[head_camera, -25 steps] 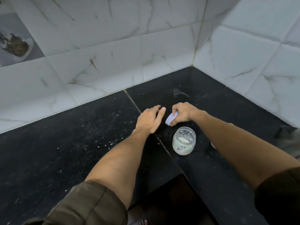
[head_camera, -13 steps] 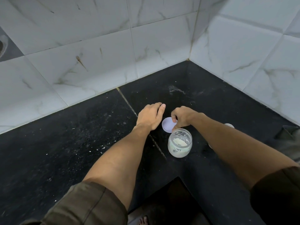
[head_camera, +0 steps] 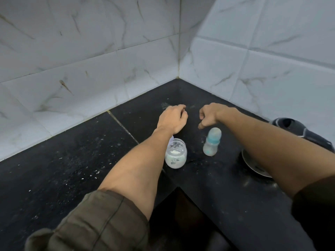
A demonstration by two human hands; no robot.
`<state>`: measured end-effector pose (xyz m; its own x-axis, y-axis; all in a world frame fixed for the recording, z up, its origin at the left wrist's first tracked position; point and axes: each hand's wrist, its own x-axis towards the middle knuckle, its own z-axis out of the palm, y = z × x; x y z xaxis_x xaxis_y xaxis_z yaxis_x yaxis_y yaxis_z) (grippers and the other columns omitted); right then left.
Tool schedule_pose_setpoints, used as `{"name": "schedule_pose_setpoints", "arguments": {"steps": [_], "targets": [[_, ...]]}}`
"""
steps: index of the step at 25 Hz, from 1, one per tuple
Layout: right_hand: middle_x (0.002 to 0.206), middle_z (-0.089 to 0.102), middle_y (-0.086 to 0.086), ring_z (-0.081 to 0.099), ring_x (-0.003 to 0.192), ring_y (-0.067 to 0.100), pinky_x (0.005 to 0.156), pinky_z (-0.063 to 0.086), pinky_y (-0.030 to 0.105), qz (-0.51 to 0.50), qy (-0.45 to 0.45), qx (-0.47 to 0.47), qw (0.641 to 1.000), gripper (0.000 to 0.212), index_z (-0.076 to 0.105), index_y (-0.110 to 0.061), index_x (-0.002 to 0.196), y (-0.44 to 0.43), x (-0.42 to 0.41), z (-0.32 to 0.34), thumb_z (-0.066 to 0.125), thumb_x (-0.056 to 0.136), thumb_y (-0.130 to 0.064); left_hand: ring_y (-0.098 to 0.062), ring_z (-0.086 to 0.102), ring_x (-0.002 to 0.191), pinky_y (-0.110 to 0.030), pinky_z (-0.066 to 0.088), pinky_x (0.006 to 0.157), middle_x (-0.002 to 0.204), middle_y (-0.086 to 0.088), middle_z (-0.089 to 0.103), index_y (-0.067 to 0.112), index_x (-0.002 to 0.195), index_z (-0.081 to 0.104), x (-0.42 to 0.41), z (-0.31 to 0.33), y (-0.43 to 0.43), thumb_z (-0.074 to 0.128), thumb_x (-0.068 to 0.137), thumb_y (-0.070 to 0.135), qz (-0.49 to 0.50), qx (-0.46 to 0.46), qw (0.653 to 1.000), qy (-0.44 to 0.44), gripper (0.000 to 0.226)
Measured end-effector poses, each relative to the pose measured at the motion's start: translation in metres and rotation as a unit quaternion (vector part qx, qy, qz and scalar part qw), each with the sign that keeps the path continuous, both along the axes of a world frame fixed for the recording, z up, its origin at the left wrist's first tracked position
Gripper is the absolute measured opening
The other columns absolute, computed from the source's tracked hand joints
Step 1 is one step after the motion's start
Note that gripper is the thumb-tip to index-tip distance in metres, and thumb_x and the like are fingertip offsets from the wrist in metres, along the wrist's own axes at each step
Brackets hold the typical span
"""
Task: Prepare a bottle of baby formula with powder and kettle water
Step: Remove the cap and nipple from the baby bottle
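An open glass jar of white powder (head_camera: 175, 154) stands on the black counter (head_camera: 72, 169), partly behind my left forearm. Its pale lid (head_camera: 171, 137) lies behind it, almost hidden by my wrist. To the right stands a small capped baby bottle (head_camera: 211, 142) with a blue collar. My left hand (head_camera: 173, 117) hovers beyond the jar, fingers loosely curled and holding nothing. My right hand (head_camera: 210, 115) hangs just above and behind the bottle, fingers bent down, not touching it.
A round metal bowl (head_camera: 253, 165) sits at the right, half under my right forearm. A dark kettle part (head_camera: 293, 127) shows at the right edge by the wall. White marble tiles close the corner. White specks are scattered over the counter's left slab.
My right hand put the lid down behind the jar and let go. Both hands lifted away towards the corner. The view shifted, bringing the baby bottle and bowl into sight.
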<state>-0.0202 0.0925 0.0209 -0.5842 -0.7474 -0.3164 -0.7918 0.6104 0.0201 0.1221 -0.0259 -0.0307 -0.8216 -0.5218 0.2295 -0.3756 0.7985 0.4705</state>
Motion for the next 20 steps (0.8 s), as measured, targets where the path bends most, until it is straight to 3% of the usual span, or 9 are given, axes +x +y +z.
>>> {"name": "schedule_pose_setpoints", "arguments": {"steps": [2, 6, 8, 11, 16, 20], "targets": [[0.1, 0.063, -0.002, 0.063, 0.079, 0.02, 0.088, 0.058, 0.04, -0.015, -0.015, 0.029, 0.999, 0.051, 0.065, -0.028, 0.112, 0.02, 0.0, 0.005, 0.08, 0.073, -0.057, -0.027, 0.057, 0.126, -0.041, 0.047, 0.103, 0.132, -0.004, 0.069, 0.016, 0.143, 0.059, -0.01, 0.003, 0.017, 0.045, 0.104, 0.03, -0.013, 0.004, 1.0, 0.004, 0.043], [0.127, 0.064, 0.005, 0.058, 0.07, 0.014, 0.081, 0.059, 0.037, -0.014, -0.037, 0.028, 0.999, 0.071, 0.056, -0.024, 0.141, 0.052, 0.001, -0.001, 0.081, 0.08, -0.05, -0.025, 0.058, 0.127, -0.04, 0.047, 0.105, 0.134, -0.001, 0.069, 0.017, 0.144, 0.057, -0.023, 0.002, 0.049, 0.048, 0.101, 0.026, -0.03, 0.03, 0.999, 0.006, 0.045], [0.127, 0.066, 0.006, 0.058, 0.071, 0.015, 0.083, 0.058, 0.038, 0.004, -0.026, 0.021, 0.999, 0.072, 0.054, -0.025, 0.145, 0.06, 0.005, -0.014, 0.081, 0.082, -0.045, -0.024, 0.057, 0.128, -0.039, 0.046, 0.106, 0.136, 0.001, 0.068, 0.017, 0.145, 0.057, -0.024, -0.003, 0.061, 0.05, 0.099, 0.022, -0.036, 0.046, 0.998, 0.002, 0.047], [0.117, 0.068, 0.007, 0.065, 0.092, 0.024, 0.086, 0.058, 0.04, 0.018, -0.002, 0.003, 1.0, 0.057, 0.06, -0.023, 0.138, 0.065, 0.011, -0.029, 0.079, 0.084, -0.033, -0.022, 0.057, 0.129, -0.037, 0.045, 0.107, 0.139, 0.003, 0.066, 0.019, 0.148, 0.053, -0.022, -0.011, 0.071, 0.054, 0.094, 0.019, -0.043, 0.062, 0.997, -0.021, 0.054], [0.093, 0.069, 0.005, 0.074, 0.065, 0.024, 0.06, 0.062, 0.031, -0.025, -0.06, -0.051, 0.997, 0.039, 0.069, -0.022, 0.115, 0.078, 0.004, -0.011, 0.08, 0.079, -0.031, -0.022, 0.061, 0.126, -0.039, 0.049, 0.105, 0.14, 0.0, 0.064, 0.021, 0.149, 0.052, -0.023, -0.015, 0.086, 0.077, 0.084, 0.032, -0.072, 0.117, 0.988, -0.07, 0.071], [0.091, 0.074, 0.007, 0.078, 0.075, 0.028, 0.068, 0.067, 0.04, -0.072, -0.083, -0.101, 0.989, 0.033, 0.073, -0.02, 0.103, 0.095, 0.002, 0.01, 0.083, 0.077, -0.038, -0.019, 0.068, 0.105, -0.038, 0.055, 0.094, 0.117, 0.003, 0.072, 0.023, 0.134, 0.062, -0.028, -0.02, 0.108, 0.086, 0.074, 0.052, -0.089, 0.181, 0.976, -0.08, 0.071]]}}
